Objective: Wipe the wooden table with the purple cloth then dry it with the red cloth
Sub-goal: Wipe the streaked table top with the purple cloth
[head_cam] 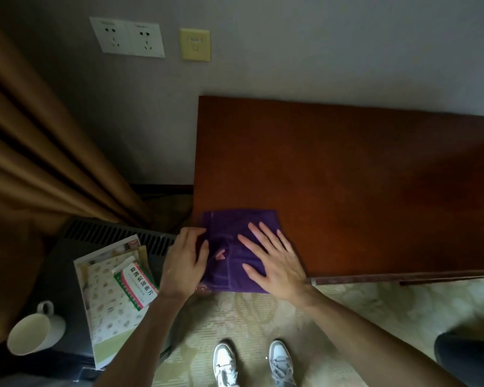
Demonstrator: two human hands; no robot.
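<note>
Purple cloth [235, 236] lies under right fingers [259, 236].

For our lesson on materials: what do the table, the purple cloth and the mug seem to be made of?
Table: reddish-brown wood or veneer, smooth with a soft sheen.
Purple cloth: soft woven or towelling fabric, matt, with stitched hems.
Mug: probably glazed ceramic, off-white and smooth.

Table [361, 177]: dark reddish wood, back edge against wall. Purple cloth [236, 233] folded flat at table's near left corner, slightly overhanging the front edge. Rest of the top bare. Patterned carpet [361, 308] below the front edge.
</note>
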